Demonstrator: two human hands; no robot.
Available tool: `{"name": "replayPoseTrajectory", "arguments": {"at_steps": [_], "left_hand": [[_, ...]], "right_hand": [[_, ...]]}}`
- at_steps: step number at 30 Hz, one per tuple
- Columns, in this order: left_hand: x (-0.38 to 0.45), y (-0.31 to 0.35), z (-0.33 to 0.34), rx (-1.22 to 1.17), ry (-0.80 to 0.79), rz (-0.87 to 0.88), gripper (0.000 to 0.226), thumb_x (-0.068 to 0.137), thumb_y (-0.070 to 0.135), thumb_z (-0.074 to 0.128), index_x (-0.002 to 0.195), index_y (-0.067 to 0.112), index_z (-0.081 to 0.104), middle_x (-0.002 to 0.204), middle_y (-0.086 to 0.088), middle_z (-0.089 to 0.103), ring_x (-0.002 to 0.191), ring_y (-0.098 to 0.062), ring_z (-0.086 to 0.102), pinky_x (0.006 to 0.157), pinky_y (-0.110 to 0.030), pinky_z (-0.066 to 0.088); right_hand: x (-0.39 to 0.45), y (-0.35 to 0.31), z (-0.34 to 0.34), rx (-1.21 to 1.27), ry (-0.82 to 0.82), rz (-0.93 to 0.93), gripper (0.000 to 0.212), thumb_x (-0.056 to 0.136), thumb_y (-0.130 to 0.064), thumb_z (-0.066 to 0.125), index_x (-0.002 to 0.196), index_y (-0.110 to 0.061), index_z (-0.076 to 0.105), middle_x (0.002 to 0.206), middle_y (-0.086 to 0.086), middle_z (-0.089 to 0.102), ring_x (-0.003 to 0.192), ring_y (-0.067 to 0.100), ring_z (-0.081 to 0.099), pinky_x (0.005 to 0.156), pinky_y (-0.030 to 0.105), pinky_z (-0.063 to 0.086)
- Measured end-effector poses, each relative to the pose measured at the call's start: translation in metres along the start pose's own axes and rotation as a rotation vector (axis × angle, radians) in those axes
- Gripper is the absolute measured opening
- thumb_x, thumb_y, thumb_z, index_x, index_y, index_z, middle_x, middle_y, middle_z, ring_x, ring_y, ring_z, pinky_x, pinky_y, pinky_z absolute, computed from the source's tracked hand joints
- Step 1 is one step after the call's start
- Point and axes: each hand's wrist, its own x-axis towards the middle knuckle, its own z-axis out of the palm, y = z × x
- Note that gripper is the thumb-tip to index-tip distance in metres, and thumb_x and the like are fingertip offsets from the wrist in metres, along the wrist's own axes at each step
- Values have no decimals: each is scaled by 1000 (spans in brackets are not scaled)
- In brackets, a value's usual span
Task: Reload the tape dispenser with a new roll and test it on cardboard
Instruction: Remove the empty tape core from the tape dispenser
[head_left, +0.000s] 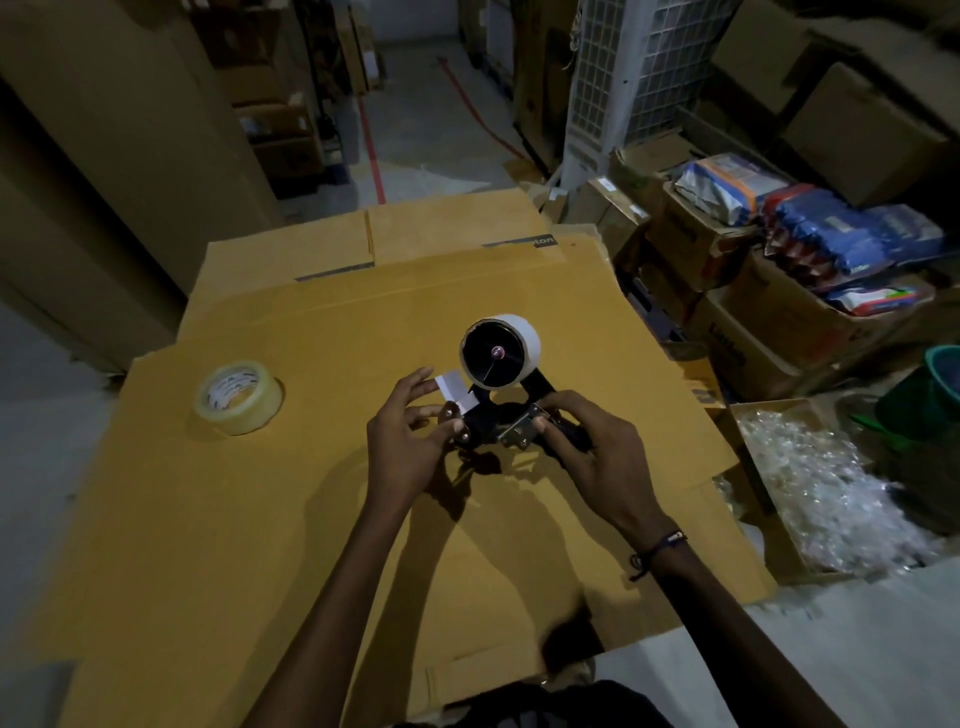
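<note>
A black tape dispenser (493, 415) is held just above a flattened cardboard sheet (311, 493). A white roll (522, 338) sits on its black hub. A short white strip of tape (454, 389) hangs from the roll toward the dispenser's front. My left hand (408, 441) pinches that strip and touches the front of the dispenser. My right hand (597, 457) grips the dispenser's handle and metal plate. A separate clear tape roll (239, 397) lies flat on the cardboard to the left, apart from both hands.
Open cartons of packaged goods (810, 228) are stacked at the right. A box of crumpled clear plastic (831, 493) sits by the cardboard's right edge, with a green bucket (930, 395) behind it. Tall cardboard panels (104, 156) stand at the left. Grey floor with red lines (415, 130) lies beyond.
</note>
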Motion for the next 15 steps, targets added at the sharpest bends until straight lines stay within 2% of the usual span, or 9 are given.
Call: {"name": "replayPoseTrajectory", "arguments": {"at_steps": [2, 4, 6, 8, 10, 12, 15], "left_hand": [[2, -4, -2, -18, 7, -27, 80, 79, 2, 88, 148, 26, 55, 125, 11, 69, 93, 11, 70, 75, -8, 55], [4, -6, -4, -17, 0, -47, 83, 79, 2, 88, 151, 26, 52, 121, 16, 67, 93, 15, 68, 77, -9, 54], [6, -9, -5, 10, -19, -42, 82, 81, 4, 87, 153, 25, 51, 123, 16, 69, 94, 15, 67, 82, -12, 55], [9, -15, -6, 39, -37, -50, 80, 82, 4, 86, 152, 24, 52, 125, 13, 70, 95, 13, 68, 81, -8, 54], [11, -21, -5, 72, -57, -77, 79, 82, 3, 85, 151, 24, 53, 126, 8, 71, 96, 8, 66, 79, -4, 51], [12, -27, -4, 103, -75, -103, 76, 83, 1, 83, 150, 23, 54, 129, 2, 72, 95, 0, 67, 77, -1, 49], [13, -37, -2, 131, -107, -111, 70, 86, 2, 81, 149, 20, 55, 133, -3, 71, 100, -10, 69, 75, 0, 47]], "right_hand": [[2, 1, 5, 46, -23, 45, 14, 108, -35, 63, 118, -29, 70, 102, -22, 75, 82, -1, 72, 64, 26, 54], [0, 3, 14, 130, -28, 121, 13, 108, -35, 63, 117, -28, 69, 84, -26, 72, 67, 0, 70, 56, 22, 47], [-4, 6, 21, 187, -16, 170, 12, 108, -32, 62, 116, -26, 68, 73, -22, 70, 53, 2, 61, 49, 19, 38], [-8, 9, 29, 211, -11, 205, 10, 108, -30, 61, 115, -27, 68, 71, -17, 68, 47, 2, 49, 47, 18, 28], [-13, 10, 38, 232, -15, 233, 8, 108, -31, 60, 113, -31, 66, 84, -15, 71, 53, -1, 51, 51, 15, 29], [-18, 12, 47, 243, -21, 256, 7, 108, -34, 60, 112, -34, 65, 99, -13, 73, 70, -1, 62, 58, 16, 39], [-23, 19, 57, 173, -21, 277, 10, 108, -41, 58, 113, -35, 65, 102, -14, 76, 84, 4, 71, 63, 29, 50]]}}
